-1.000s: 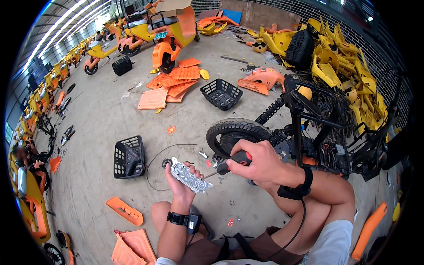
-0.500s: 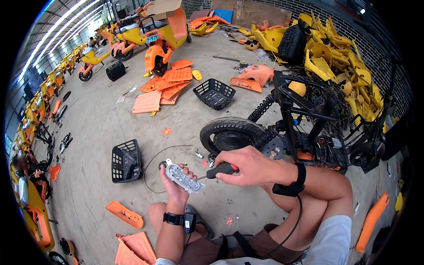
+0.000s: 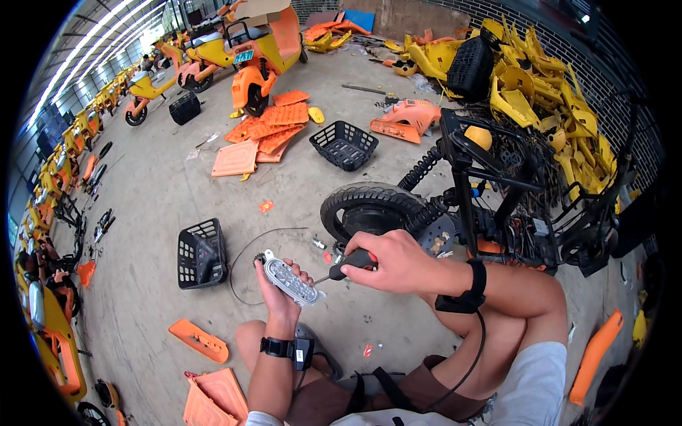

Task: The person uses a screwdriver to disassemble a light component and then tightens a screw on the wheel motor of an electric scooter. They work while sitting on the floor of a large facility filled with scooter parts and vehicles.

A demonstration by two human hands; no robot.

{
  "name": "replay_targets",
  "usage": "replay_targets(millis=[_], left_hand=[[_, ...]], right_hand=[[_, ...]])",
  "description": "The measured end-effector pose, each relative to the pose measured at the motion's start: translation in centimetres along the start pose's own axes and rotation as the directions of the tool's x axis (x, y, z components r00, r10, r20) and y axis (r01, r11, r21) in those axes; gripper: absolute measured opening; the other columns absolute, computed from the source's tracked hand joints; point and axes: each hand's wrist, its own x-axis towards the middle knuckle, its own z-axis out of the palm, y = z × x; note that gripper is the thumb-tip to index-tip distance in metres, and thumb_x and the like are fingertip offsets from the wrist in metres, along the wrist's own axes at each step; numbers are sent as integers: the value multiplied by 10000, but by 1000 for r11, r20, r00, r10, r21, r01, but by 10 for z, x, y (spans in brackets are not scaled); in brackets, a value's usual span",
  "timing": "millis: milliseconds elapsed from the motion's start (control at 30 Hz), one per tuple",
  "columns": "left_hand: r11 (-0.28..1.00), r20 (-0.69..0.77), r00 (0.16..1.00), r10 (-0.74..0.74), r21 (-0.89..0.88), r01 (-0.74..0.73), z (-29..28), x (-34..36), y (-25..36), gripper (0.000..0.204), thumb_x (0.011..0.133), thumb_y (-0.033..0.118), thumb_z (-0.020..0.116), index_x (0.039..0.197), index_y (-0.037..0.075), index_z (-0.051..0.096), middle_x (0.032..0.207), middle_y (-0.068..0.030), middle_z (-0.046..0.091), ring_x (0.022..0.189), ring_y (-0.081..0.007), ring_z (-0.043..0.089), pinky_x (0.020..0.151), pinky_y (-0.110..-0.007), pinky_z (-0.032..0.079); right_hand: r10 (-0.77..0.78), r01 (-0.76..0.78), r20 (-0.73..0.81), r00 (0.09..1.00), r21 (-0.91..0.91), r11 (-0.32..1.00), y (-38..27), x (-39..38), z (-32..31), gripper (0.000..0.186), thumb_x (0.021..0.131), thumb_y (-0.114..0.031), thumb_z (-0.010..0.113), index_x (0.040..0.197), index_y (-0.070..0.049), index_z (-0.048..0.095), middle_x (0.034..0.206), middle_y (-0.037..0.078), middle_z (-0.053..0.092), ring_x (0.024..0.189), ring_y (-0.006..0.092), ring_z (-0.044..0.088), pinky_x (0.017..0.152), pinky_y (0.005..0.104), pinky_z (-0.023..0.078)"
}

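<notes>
In front of me, my left hand [image 3: 279,302] is closed round an oval lamp unit [image 3: 290,282] with a clear lens and a pale rim with mounting tabs. The lens side faces up, tilted. My right hand [image 3: 392,261] grips a screwdriver [image 3: 351,267] by its black and red handle. Its thin shaft points left, and the tip meets or passes behind the lamp's right edge; which of these I cannot tell. Just beyond my right hand stands a stripped scooter frame [image 3: 490,177] with its black wheel [image 3: 369,209].
A black basket [image 3: 202,254] lies left of the lamp, beside a thin cable [image 3: 238,266]. Another black basket [image 3: 344,145] sits farther off. Orange panels [image 3: 266,131] lie stacked ahead. Yellow body parts [image 3: 526,92] are heaped at the far right. Parked scooters [image 3: 266,57] stand at the back left.
My right hand and the screwdriver have shifted slightly left and up. The lamp has moved a little to the left in my left hand. Both grips stay the same.
</notes>
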Motion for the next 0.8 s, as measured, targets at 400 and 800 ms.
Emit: replay_targets(millis=[400,800], left_hand=[[998,-12,999,51,42,-50,3,-3,3,702,942,731,334,914,67,561,713,-92,558,642,-280,561,654,-436,483],[997,-1,1000,-4,73,4,10,1,0,713,953,738,291,914,76,555,734,-93,570,650,-293,574,665,-449,488]], right_hand=[[212,-215,48,976,45,976,0,5,-4,394,827,-427,704,991,-71,664,643,111,601,609,321,632,597,416,486],[88,-95,112,990,60,994,7,-1,-9,330,812,-296,756,1026,-58,673,800,101,685,696,248,666,654,340,515]])
